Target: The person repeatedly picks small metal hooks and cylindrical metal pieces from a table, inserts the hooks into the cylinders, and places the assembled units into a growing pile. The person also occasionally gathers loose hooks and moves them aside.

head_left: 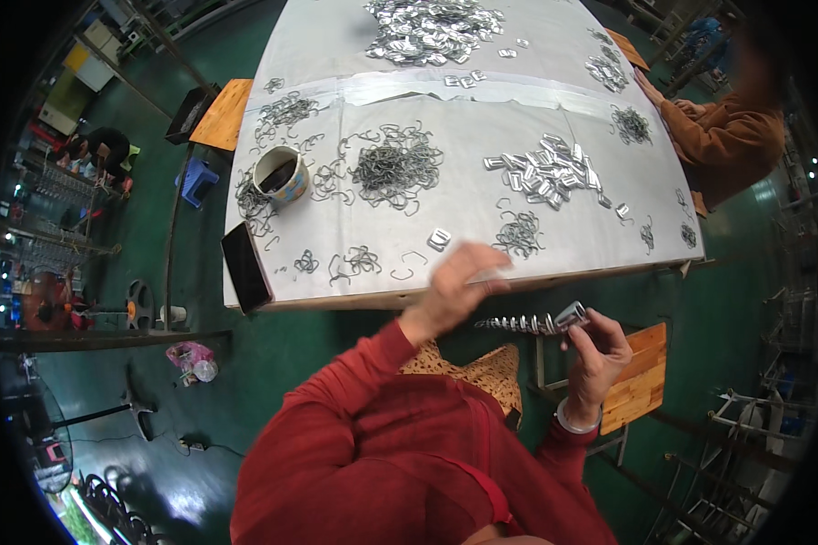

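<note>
My right hand (pixel 598 356), with a pale band at its wrist, pinches the end of a strand of linked metal pieces (pixel 523 323), where a shiny flat metal link (pixel 569 316) sits at the fingertips. The strand stretches left, beyond the table's front edge. My left hand (pixel 459 282) is above that edge, fingers curled toward the thumb and somewhat blurred; whatever is between them cannot be made out. Just beyond it lies a single flat metal link (pixel 439 239). A small heap of wire hooks (pixel 520 234) lies to its right, and two loose wire hooks (pixel 409 263) to its left.
On the pale table (pixel 482 127) are a large pile of wire hooks (pixel 395 168), a pile of flat metal links (pixel 550 173), and a bigger heap (pixel 432 27) farther back. A cup (pixel 282 174) and a phone (pixel 245 266) sit left. Another person (pixel 732 136) sits right. A wooden stool (pixel 634 377) stands nearby.
</note>
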`<action>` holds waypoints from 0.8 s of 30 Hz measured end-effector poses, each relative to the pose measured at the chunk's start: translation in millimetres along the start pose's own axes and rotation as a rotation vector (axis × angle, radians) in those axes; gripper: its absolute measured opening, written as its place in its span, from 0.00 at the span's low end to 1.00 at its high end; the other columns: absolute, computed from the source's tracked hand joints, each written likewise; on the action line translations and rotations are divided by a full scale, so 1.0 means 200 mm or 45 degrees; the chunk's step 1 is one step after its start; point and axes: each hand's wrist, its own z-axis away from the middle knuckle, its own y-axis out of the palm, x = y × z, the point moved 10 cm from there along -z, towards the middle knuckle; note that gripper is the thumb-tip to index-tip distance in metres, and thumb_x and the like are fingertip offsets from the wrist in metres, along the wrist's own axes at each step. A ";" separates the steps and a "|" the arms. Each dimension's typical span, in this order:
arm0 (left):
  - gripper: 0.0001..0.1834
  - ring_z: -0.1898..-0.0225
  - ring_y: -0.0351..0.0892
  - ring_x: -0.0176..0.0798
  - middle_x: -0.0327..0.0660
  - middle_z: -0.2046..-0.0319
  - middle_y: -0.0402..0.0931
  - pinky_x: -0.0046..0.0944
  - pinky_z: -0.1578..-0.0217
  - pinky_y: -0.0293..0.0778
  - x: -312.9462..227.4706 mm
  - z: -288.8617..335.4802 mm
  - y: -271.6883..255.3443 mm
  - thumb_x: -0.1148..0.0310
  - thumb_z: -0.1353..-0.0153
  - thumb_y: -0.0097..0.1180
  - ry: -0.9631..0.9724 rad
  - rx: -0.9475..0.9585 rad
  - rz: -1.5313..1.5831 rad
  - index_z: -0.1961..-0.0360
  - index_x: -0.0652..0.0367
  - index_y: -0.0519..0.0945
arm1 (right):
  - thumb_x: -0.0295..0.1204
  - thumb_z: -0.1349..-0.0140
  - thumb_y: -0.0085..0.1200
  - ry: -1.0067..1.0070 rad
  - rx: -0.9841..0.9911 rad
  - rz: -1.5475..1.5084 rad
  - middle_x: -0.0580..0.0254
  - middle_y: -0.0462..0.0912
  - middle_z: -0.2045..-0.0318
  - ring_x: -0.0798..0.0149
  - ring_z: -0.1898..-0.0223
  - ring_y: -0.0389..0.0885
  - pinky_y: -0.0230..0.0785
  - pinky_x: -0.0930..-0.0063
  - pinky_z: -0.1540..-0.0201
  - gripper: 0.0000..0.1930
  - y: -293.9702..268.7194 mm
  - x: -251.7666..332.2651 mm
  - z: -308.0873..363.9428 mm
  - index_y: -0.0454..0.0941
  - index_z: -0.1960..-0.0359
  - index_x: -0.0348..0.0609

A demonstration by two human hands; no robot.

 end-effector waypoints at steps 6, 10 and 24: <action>0.06 0.68 0.76 0.47 0.44 0.72 0.80 0.42 0.65 0.71 0.74 -0.45 -0.69 0.71 0.49 0.59 -0.216 -0.133 -0.909 0.69 0.56 0.83 | 0.09 0.51 0.55 0.046 0.035 -0.005 0.53 0.81 0.70 0.67 0.72 0.79 0.73 0.78 0.74 0.15 0.01 -0.03 -0.01 0.77 0.61 0.35; 0.07 0.68 0.80 0.46 0.44 0.72 0.81 0.40 0.65 0.74 1.00 -0.69 -0.92 0.69 0.52 0.60 -0.470 -0.041 -1.045 0.70 0.55 0.85 | 0.09 0.52 0.55 0.077 0.000 0.020 0.51 0.80 0.69 0.66 0.72 0.79 0.73 0.79 0.74 0.15 0.01 -0.02 -0.03 0.77 0.62 0.35; 0.05 0.67 0.81 0.51 0.50 0.73 0.80 0.46 0.64 0.76 1.37 -0.71 -0.57 0.71 0.51 0.58 -0.567 0.298 -1.247 0.76 0.59 0.83 | 0.08 0.53 0.55 0.079 0.129 -0.027 0.52 0.79 0.71 0.67 0.74 0.78 0.73 0.78 0.73 0.15 0.11 0.00 -0.01 0.77 0.63 0.33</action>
